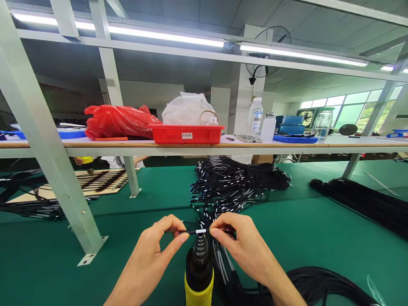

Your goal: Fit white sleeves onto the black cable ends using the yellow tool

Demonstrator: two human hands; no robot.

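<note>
A thin black cable with a white sleeve (200, 231) is stretched level between my two hands. My left hand (159, 246) pinches its left part between thumb and forefinger. On the other side of the sleeve, my right hand (244, 242) pinches the cable the same way. Right under the white sleeve stands the ribbed metal nozzle of a yellow and black heat gun (199, 272), pointing up. Whether the sleeve touches the nozzle I cannot tell. Behind my hands lies a large heap of black cables (236, 180) with white and grey sleeves.
Another black cable bundle (363, 204) lies at right, and a coil (328, 280) at front right, on the green table (153, 187). Above runs a shelf (134, 149) with a red tray (188, 135) and bottles (256, 117). A metal post (60, 140) stands at left; a co-worker's hand shows behind.
</note>
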